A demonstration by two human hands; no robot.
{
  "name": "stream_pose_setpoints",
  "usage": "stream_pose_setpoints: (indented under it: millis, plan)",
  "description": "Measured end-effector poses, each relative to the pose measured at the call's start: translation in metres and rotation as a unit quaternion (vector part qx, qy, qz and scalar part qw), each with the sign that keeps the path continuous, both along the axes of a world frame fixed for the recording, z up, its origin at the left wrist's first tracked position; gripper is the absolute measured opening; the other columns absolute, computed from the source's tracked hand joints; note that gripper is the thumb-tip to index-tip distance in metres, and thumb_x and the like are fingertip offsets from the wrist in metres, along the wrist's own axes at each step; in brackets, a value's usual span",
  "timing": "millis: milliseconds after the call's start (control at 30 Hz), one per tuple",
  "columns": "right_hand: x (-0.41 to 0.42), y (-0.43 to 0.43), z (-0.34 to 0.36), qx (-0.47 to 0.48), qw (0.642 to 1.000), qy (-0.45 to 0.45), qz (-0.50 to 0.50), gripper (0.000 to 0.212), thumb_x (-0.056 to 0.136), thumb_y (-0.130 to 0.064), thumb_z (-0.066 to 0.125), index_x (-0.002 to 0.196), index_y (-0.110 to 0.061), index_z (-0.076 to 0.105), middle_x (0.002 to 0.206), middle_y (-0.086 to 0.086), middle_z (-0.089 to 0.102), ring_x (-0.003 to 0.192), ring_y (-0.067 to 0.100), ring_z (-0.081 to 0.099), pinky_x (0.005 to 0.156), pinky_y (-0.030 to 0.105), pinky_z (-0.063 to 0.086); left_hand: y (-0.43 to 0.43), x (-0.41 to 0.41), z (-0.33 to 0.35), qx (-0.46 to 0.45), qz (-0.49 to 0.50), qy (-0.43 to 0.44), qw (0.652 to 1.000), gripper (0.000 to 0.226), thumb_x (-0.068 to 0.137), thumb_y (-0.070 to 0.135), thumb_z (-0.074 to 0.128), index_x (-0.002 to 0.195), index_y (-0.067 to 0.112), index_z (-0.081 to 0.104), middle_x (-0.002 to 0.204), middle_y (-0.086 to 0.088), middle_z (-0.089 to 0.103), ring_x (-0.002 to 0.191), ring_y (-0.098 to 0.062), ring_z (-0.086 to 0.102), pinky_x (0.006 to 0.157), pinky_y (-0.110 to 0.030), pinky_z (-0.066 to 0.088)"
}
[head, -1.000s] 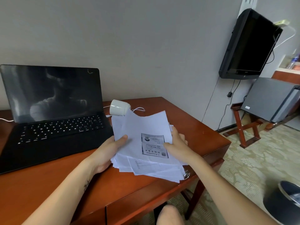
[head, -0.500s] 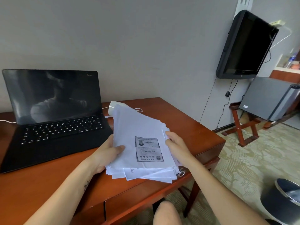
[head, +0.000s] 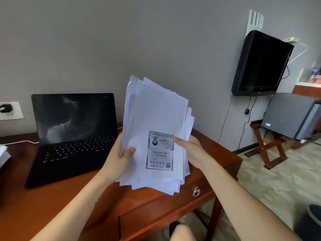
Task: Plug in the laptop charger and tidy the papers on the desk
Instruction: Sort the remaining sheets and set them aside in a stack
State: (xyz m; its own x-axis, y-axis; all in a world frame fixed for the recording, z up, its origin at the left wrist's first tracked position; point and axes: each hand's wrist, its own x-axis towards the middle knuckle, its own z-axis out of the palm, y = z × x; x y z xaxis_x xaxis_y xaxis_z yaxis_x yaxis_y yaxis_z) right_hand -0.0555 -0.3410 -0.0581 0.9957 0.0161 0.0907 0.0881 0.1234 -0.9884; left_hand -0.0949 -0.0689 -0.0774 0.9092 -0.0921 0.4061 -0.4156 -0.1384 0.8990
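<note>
Raised the paper stack (head: 156, 119) off the desk (head: 60, 202) versus half a second back; tipped it near upright at centre frame, bottom edge just clear of the wood. Clamped it with both hands: left hand (head: 118, 159) on the left edge, thumb over the front sheet, right hand (head: 189, 153) on the right edge. Read as squaring-up in progress. Showed ragged, fanned corners top and bottom. Thin floppy white sheets, ID photocopy on front. Glossy red-brown wood, metal drawer pull (head: 196, 191). Matte black laptop (head: 74, 136) open at centre left. Spotted dark plug in wall socket (head: 9, 110) far left, white cable (head: 20, 142) below; couldn't confirm the link.
</note>
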Motion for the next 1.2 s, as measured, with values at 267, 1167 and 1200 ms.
stream_pose_setpoints:
  millis: [267,1167,1200]
  plan:
    - [-0.005,0.019,0.049,-0.040,0.978,-0.145,-0.145,0.031,0.093,-0.016,0.072,0.123,-0.022,0.065,0.111,-0.010,0.076,0.104,0.009,0.071,0.089,0.032,0.056,-0.012,0.027,0.035,-0.028,0.072,-0.023,0.997,0.060,0.103,0.000,0.049,0.154,0.031,0.037,0.144,0.012,0.054,0.129,-0.002,0.053,0.110,-0.029,0.040]
    - [0.010,0.043,0.041,-0.071,0.944,-0.259,-0.191,0.035,0.094,-0.028,0.072,0.126,-0.020,0.062,0.117,-0.011,0.072,0.109,0.000,0.066,0.093,0.020,0.052,-0.027,0.044,0.060,-0.161,0.138,0.000,0.977,0.030,0.101,0.029,0.067,0.129,0.031,0.058,0.119,0.015,0.068,0.111,-0.007,0.065,0.100,-0.039,0.053]
    - [0.011,0.042,0.043,-0.069,0.944,-0.259,-0.195,0.035,0.093,-0.029,0.074,0.125,-0.021,0.064,0.117,-0.011,0.072,0.109,0.001,0.066,0.094,0.022,0.052,-0.026,0.045,0.060,-0.161,0.143,-0.013,0.976,0.029,0.101,0.030,0.067,0.128,0.032,0.058,0.118,0.016,0.068,0.110,-0.004,0.064,0.097,-0.035,0.053]
